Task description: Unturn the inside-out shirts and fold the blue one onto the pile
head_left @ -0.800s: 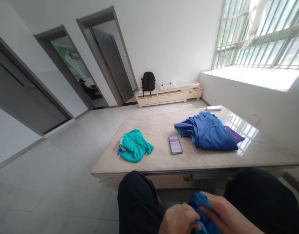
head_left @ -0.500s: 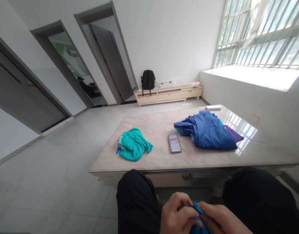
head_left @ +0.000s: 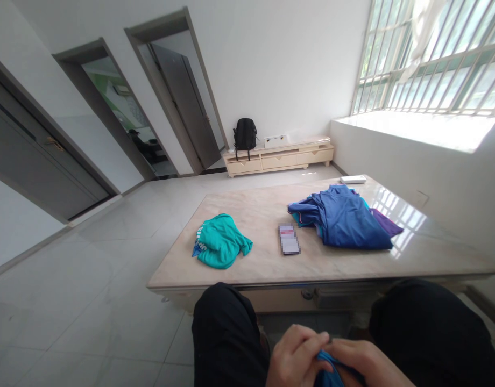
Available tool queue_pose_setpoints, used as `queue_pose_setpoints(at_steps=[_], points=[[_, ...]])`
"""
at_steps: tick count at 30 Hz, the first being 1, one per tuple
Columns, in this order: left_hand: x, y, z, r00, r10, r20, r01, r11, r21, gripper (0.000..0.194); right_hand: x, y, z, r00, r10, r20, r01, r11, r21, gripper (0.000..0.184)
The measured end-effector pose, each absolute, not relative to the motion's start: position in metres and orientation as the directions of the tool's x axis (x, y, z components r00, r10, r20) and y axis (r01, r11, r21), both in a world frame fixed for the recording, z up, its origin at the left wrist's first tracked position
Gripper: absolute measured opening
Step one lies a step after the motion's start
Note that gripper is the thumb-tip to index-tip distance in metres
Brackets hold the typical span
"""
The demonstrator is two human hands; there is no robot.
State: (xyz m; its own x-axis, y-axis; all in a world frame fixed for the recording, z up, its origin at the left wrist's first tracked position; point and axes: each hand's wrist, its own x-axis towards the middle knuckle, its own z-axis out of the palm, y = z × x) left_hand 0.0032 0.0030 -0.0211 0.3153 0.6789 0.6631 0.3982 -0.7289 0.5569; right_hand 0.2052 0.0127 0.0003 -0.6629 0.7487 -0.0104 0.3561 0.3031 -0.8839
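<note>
Between my knees, at the bottom of the head view, both hands grip a piece of blue fabric (head_left: pixel 327 371); most of it is hidden below the frame, so its kind cannot be told. My left hand (head_left: pixel 295 356) is closed with its fingers curled on the fabric. From the other side my right hand (head_left: pixel 362 357) pinches it, its fingertips close against those of the left. Ahead on the marble-topped table (head_left: pixel 247 207), a crumpled teal garment (head_left: pixel 221 241) with white lettering lies to the left. A stack of clothes with a blue shirt (head_left: pixel 348 217) on top lies to the right.
A phone-like rectangle with a blurred face (head_left: pixel 289 239) lies between the two clothing heaps. A purple garment (head_left: pixel 387 221) sticks out of the stack. Behind it rests a white object (head_left: pixel 353 179). A black backpack (head_left: pixel 245 134) stands on the low cabinet (head_left: pixel 280 159) by the wall.
My hands have shifted slightly on the blue fabric, the fingertips now closer together over its edge. Less of the fabric shows above the fingers. The things on the table have not moved.
</note>
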Motion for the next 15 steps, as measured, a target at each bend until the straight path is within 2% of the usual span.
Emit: queue_pose_setpoints(at_steps=[4, 9, 15], points=[[0.004, 0.002, -0.016, 0.298, 0.720, 0.627, 0.426, -0.688, 0.587, 0.014, 0.209, 0.017, -0.006, -0.592, 0.805, -0.045, 0.476, 0.305, -0.825, 0.024], [0.002, -0.002, -0.003, 0.228, 0.744, 0.628, 0.456, -0.652, 0.606, 0.013, 0.228, 0.031, -0.021, -0.481, 0.871, -0.103, 0.599, 0.241, -0.764, 0.022], [-0.010, -0.005, 0.015, 0.181, 0.782, 0.597, 0.465, -0.603, 0.648, 0.015, 0.270, 0.049, -0.051, -0.233, 0.950, -0.209, 0.843, 0.090, -0.530, 0.042]])
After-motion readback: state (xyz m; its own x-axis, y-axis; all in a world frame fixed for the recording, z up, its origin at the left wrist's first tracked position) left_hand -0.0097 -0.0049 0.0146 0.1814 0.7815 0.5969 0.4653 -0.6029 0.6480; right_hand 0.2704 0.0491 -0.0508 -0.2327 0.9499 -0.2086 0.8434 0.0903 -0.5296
